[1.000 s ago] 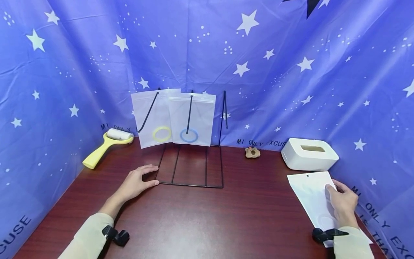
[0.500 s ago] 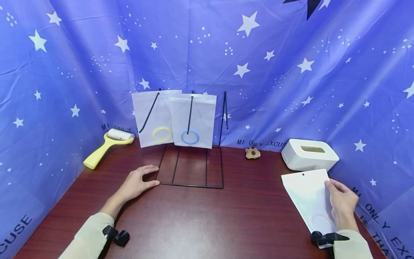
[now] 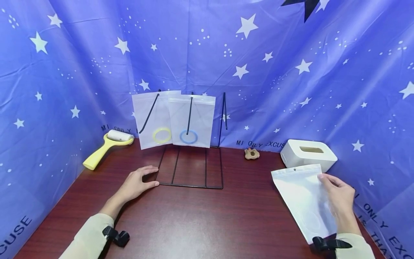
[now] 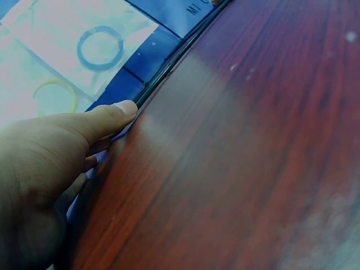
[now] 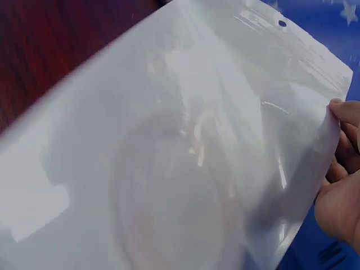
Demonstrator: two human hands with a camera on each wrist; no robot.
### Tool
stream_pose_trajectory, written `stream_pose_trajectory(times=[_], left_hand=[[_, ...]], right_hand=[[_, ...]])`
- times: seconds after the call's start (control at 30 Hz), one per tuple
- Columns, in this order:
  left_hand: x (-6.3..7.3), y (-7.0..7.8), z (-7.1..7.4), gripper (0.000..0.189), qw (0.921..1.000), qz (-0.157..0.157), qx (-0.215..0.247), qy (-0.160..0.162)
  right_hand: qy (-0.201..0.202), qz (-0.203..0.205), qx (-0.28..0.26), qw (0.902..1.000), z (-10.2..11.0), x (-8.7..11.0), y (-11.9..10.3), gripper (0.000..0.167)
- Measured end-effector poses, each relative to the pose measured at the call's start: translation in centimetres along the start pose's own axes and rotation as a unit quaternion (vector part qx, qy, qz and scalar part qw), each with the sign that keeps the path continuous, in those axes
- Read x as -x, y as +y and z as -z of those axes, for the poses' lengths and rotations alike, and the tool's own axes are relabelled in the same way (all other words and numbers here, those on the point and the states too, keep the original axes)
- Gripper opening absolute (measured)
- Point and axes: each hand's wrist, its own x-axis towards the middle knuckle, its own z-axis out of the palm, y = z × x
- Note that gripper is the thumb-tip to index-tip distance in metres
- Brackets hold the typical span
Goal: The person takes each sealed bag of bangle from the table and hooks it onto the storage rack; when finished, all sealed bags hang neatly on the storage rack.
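On the right, my right hand (image 3: 341,196) pinches the right edge of a white zip bag (image 3: 300,198) between thumb and fingers. The bag tilts up, its punched hole at the top, and a faint pale ring (image 5: 174,191) shows through it. At the left, my left hand (image 3: 137,182) holds the front left corner of a black wire rack (image 3: 191,185), thumb on the wire (image 4: 151,85). Two more zip bags hang from the rack's hooks: one with a yellow ring (image 3: 162,135) on the left, one with a blue ring (image 3: 188,137) in the middle. The right hook (image 3: 225,111) carries nothing.
A yellow-handled lint roller (image 3: 103,149) lies left of the rack. Behind the right hand stands a white tissue box (image 3: 307,153). A small brown flower-shaped piece (image 3: 252,154) lies at the table's back edge. Blue star-patterned cloth (image 3: 207,54) encloses the dark red table (image 3: 194,223).
The right hand has lifted the zip bag and brought it a little to the left, raising its top edge before the tissue box. My left hand stays on the rack.
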Motion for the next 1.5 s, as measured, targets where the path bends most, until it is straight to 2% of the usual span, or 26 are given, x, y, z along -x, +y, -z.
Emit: stream_pose_trajectory(times=[0.17, 0.4, 0.6, 0.73, 1.0, 1.07, 1.2, 1.3, 1.43, 1.5], left_hand=[[0.0, -0.1, 0.0, 0.056, 1.0, 0.004, 0.0, -0.004], [-0.1, 0.1, -0.1, 0.055, 0.9999, 0.009, 0.004, -0.006], [0.0, -0.1, -0.1, 0.055, 1.0, 0.007, 0.004, 0.001], [0.1, -0.1, -0.1, 0.056, 0.9999, 0.012, 0.003, 0.0], [0.2, 0.1, -0.1, 0.054, 0.9999, 0.012, 0.004, 0.0], [0.2, 0.2, -0.1, 0.054, 0.9999, 0.012, 0.007, 0.0], [0.3, 0.3, -0.1, 0.053, 0.9998, 0.017, 0.008, -0.004], [0.3, 0.3, -0.1, 0.053, 0.9998, 0.017, 0.006, -0.008], [0.1, 1.0, 0.0, 0.051, 1.0, 0.001, -0.008, -0.001], [0.0, 1.7, -0.1, 0.05, 0.9998, -0.012, -0.012, 0.004]], right_hand=[[-0.051, 0.018, -0.052, 0.9972, -1.4, 1.8, -1.6, 0.004], [-0.085, 0.079, -0.113, 0.9868, -3.7, 3.9, -3.4, 0.013], [-0.098, 0.111, -0.164, 0.9753, -5.9, 6.0, -4.8, 0.013], [-0.11, 0.133, -0.191, 0.9663, -7.1, 7.3, -5.6, 0.019], [-0.125, 0.154, -0.235, 0.9516, -8.8, 9.8, -7.2, 0.021], [-0.137, 0.16, -0.249, 0.9454, -9.3, 10.3, -7.5, 0.021], [-0.179, 0.178, -0.285, 0.9245, -10.1, 11.2, -8.0, 0.023], [-0.2, 0.194, -0.3, 0.9124, -10.6, 12.0, -8.3, 0.024], [-0.223, 0.217, -0.308, 0.8992, -11.3, 12.8, -8.9, 0.024], [-0.239, 0.227, -0.318, 0.8891, -11.7, 13.1, -9.1, 0.023]])
